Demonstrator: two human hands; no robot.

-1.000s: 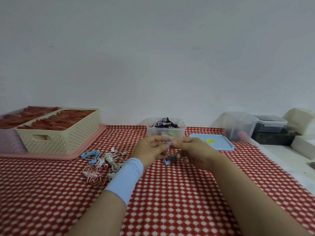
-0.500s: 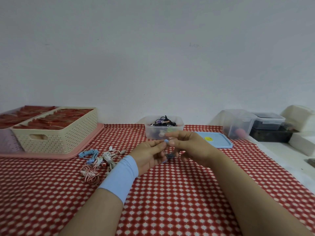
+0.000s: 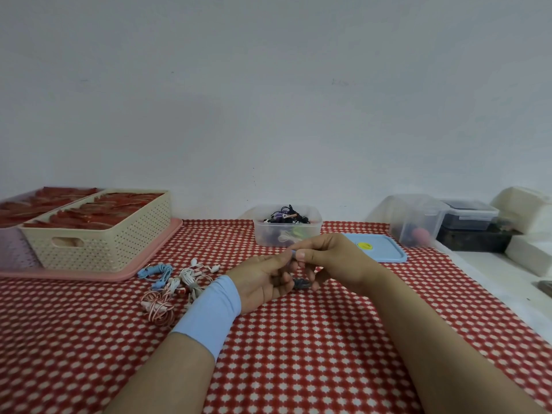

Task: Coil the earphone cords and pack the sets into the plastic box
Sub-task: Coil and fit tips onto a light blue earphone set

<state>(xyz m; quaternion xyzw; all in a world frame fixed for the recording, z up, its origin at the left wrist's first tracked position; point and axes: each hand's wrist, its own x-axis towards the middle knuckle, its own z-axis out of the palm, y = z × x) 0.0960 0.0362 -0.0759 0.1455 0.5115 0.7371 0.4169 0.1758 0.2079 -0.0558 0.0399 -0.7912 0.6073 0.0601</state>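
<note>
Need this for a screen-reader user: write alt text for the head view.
Over a red-checked tablecloth, a person's left hand and right hand pinch a small earphone set between their fingertips. Behind them stands an open clear plastic box of coiled earphones, its blue lid to the right; loose earphones lie left, near a cream basket.

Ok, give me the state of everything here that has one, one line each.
Box, open, lid off, part filled.
Lid, off, flat on the cloth right of the box.
Left hand, grips the held set.
Right hand, pinches its cord.
Held set, bunched between the hands.
Loose sets, on the cloth, not yet packed.
Basket, filled with red items.
</note>
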